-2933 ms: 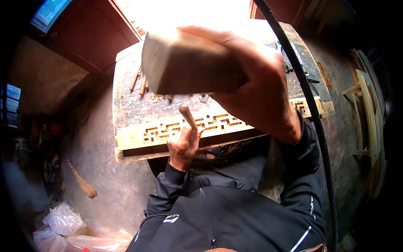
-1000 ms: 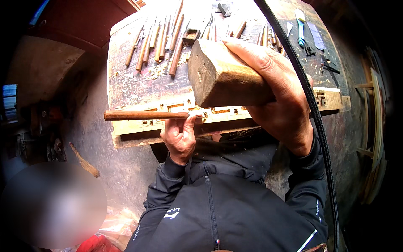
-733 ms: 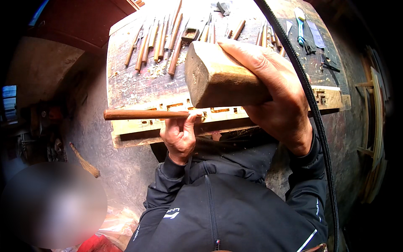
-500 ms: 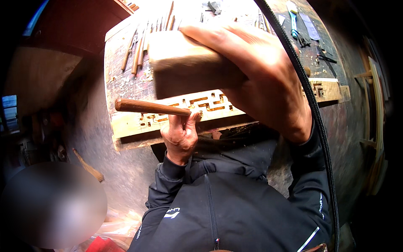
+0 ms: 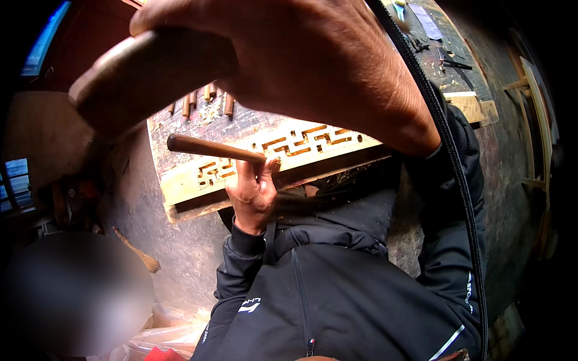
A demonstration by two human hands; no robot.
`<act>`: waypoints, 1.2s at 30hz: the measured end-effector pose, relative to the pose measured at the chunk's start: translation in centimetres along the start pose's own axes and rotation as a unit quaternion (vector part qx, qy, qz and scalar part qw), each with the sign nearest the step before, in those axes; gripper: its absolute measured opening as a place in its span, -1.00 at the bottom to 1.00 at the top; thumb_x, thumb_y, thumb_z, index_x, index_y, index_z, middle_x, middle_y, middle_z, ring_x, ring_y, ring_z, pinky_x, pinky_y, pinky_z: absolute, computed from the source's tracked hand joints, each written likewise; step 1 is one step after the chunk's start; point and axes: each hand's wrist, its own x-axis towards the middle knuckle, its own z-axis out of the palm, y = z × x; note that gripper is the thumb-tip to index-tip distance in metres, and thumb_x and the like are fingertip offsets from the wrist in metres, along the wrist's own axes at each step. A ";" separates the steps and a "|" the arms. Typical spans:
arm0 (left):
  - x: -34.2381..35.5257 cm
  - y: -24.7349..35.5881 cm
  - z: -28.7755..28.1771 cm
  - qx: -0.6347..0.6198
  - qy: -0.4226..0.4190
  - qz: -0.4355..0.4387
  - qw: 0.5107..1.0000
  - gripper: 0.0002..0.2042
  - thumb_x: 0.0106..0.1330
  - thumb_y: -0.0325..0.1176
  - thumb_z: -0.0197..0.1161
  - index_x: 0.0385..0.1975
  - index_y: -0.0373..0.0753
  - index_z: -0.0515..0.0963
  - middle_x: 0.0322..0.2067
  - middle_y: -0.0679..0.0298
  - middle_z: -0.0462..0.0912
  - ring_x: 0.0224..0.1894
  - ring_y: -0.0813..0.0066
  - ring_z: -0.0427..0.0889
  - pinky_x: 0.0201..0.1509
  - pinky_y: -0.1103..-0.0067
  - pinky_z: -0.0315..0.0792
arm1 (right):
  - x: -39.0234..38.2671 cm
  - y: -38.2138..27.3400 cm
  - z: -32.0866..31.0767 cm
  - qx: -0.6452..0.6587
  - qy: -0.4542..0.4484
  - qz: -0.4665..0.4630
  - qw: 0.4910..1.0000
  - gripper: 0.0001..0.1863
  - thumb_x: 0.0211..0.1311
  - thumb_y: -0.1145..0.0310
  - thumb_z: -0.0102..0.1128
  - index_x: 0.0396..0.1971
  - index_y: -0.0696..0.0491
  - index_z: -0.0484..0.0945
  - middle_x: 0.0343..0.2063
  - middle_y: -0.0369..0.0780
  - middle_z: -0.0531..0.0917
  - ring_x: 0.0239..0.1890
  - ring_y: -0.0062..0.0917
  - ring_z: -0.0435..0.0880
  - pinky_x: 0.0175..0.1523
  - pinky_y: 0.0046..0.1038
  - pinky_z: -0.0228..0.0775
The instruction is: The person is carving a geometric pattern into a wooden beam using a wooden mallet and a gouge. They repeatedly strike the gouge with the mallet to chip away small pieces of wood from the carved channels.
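A round wooden handle (image 5: 211, 147) is pinched between the thumb and fingers of the left hand (image 5: 251, 198); it is slanted to the left over a carved board (image 5: 301, 157), and its lower end is hidden by that grip. A wooden block (image 5: 150, 75), slightly blurred, is clasped in the grip of the right hand (image 5: 313, 66) and is held up, apart from the handle. The board, cut with an angular pattern, is laid along the tabletop (image 5: 195, 127) edge, with tool handles (image 5: 229, 104) and shavings (image 5: 208, 113) seen beyond.
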 end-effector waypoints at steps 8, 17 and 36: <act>-0.6 -1.2 0.5 0.018 0.057 0.052 0.997 -0.75 0.44 -0.46 0.54 0.00 -0.26 0.63 -0.38 0.06 0.77 -0.39 0.02 0.81 -0.28 0.35 0.64 | 1.6 -1.7 0.6 -0.092 0.009 0.014 0.996 -0.73 0.16 0.34 0.45 -0.11 -0.05 0.73 -0.43 -0.24 0.71 -0.35 -0.38 0.83 -0.33 -0.27 0.60; -0.2 -0.3 0.9 0.026 0.053 0.050 0.997 -0.79 0.40 -0.45 0.58 -0.07 -0.26 0.70 -0.33 0.04 0.78 -0.34 0.00 0.77 -0.22 0.33 0.63 | 2.5 -1.1 0.8 0.014 0.135 0.062 0.989 -0.89 0.12 0.29 0.51 -0.39 -0.04 0.78 -0.52 -0.20 0.72 -0.39 -0.30 0.84 -0.37 -0.25 0.61; -1.5 -0.6 1.5 -0.101 0.123 -0.048 0.986 -0.85 0.66 -0.54 0.22 0.11 -0.41 0.54 -0.10 0.08 0.85 0.00 0.35 0.83 0.21 0.44 0.67 | -5.2 -2.5 -0.9 -0.025 -0.039 0.224 0.974 -0.25 -0.03 0.69 0.52 0.30 0.09 0.66 -0.01 0.01 0.81 -0.01 -0.02 0.83 0.07 -0.21 0.72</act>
